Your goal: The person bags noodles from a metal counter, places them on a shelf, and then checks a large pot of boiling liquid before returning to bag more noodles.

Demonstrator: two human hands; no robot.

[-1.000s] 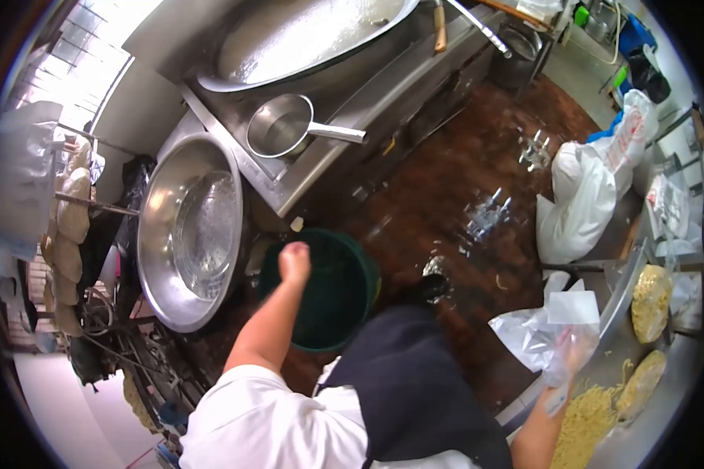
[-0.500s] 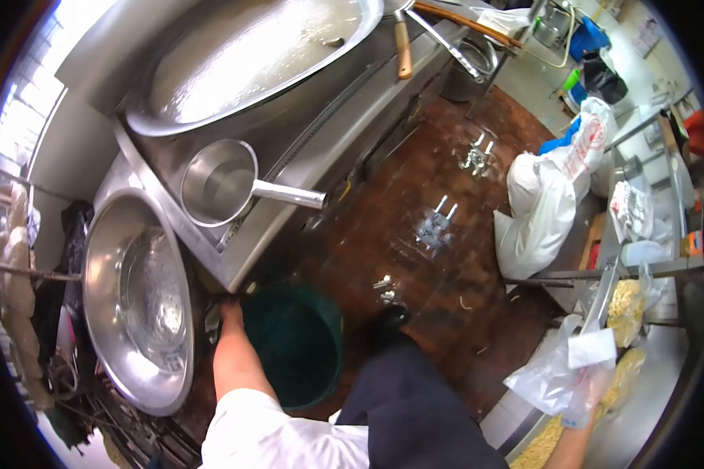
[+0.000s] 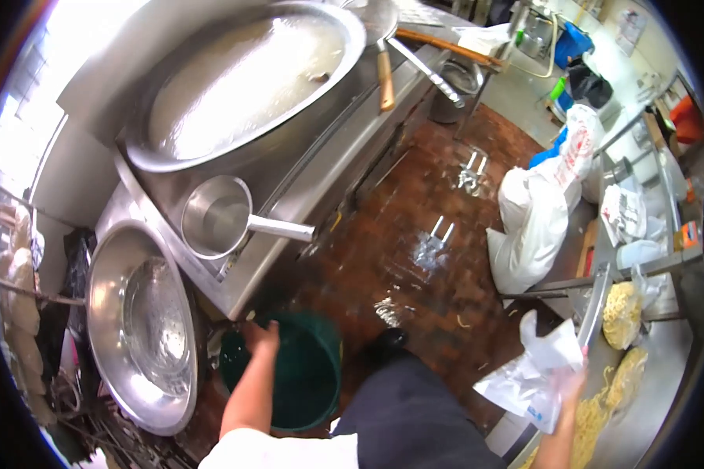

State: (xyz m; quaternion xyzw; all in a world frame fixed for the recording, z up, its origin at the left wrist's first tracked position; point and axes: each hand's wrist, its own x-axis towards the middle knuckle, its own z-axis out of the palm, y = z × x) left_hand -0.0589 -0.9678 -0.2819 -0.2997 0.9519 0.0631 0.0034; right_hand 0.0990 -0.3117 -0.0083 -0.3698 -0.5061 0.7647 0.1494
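Observation:
My left hand is over the rim of a dark green bucket on the floor; its fingers look apart, and I see nothing held in them. My right hand is closed on a clear plastic bag, with a white sheet bunched at its top. Below and beside that hand, pale yellow noodles lie on a metal surface. More noodles sit in a clear bag.
Left of the bucket stands a wide steel basin with clear liquid. A steel saucepan rests on the counter beside a large pan of cloudy liquid. White sacks stand at right on the wet, red-brown floor.
My left hand has moved from beside the counter corner to over the bucket. My right hand has shifted left with the bag, and the white sheet has opened out. The view has tilted slightly.

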